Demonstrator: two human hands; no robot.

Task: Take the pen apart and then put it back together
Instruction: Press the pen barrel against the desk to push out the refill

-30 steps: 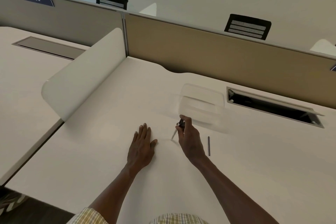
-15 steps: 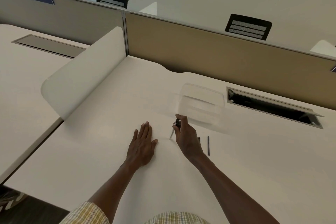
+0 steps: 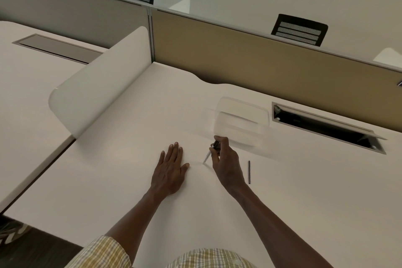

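My right hand (image 3: 226,165) grips a pen (image 3: 210,152) with a dark upper part and a clear lower barrel. It holds the pen tilted, tip down and to the left, touching or just above the white desk (image 3: 130,180). To the right of that hand a thin dark refill rod (image 3: 249,172) lies loose on the desk. My left hand (image 3: 170,169) rests flat on the desk, palm down, fingers together, a little left of the pen tip. It holds nothing.
A clear plastic container (image 3: 241,119) stands just behind my right hand. An open cable slot (image 3: 326,126) is cut into the desk at the right. A white curved divider (image 3: 102,89) stands at the left, and a tan partition (image 3: 261,59) runs along the back.
My right hand and the pen have barely shifted. A short dark piece that showed beside the right hand half a second ago is now out of sight. The left hand stays flat.
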